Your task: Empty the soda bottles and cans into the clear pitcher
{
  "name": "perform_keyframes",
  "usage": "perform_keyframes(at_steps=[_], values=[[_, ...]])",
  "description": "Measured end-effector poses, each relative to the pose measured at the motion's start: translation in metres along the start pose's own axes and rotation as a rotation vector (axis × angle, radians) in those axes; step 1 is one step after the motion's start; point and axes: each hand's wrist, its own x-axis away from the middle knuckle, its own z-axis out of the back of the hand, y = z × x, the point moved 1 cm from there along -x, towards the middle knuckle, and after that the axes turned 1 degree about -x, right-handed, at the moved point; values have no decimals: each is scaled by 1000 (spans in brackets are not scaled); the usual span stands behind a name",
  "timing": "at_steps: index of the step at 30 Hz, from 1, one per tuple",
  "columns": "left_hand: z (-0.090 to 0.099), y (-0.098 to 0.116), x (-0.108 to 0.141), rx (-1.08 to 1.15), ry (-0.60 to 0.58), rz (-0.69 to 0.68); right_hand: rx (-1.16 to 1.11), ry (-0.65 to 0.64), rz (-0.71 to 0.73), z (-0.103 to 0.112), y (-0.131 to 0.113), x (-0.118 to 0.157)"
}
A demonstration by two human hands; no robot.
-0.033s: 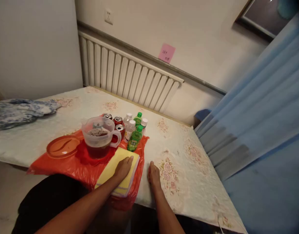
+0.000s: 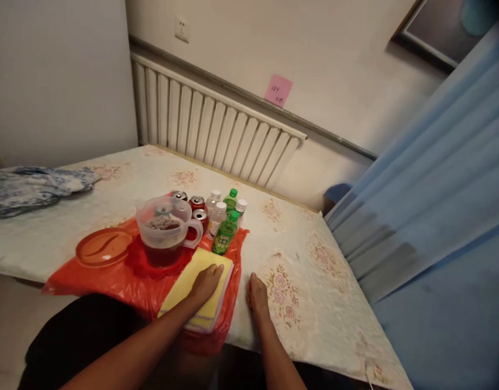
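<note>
My left hand [image 2: 207, 283] is curled into a fist and rests on a stack of folded yellow cloths [image 2: 192, 271]. To its right, my right hand [image 2: 258, 295] is also closed, lying on the flowered tablecloth [image 2: 314, 303]. Beyond the cloths stands a clear plastic jug [image 2: 160, 233] partly filled with dark, foamy liquid, its handle toward the right. The jug sits in a red scalloped dish [image 2: 136, 260]. Left of it lies a flat orange lid [image 2: 103, 246]. A green bottle [image 2: 225, 233] stands upright just behind the cloths.
Several more bottles, one a white-capped clear bottle [image 2: 216, 221], and red cans [image 2: 200, 216] cluster behind the jug. An orange plastic sheet [image 2: 82, 276] lies underneath. Crumpled patterned fabric [image 2: 41, 187] is at the far left. A radiator [image 2: 216, 116] and blue curtain [image 2: 428, 189] border the table.
</note>
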Motion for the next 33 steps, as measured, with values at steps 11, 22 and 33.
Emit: perform_keyframes(at_steps=[11,22,33], values=[[16,-16,-19,402,-487,-257,-296,-20,-183,-8,24,13],[23,-31,-29,528,-398,-242,-151,200,137,-45,-72,-53],[23,-44,-29,418,-99,-314,99,195,214,-95,-103,-84]])
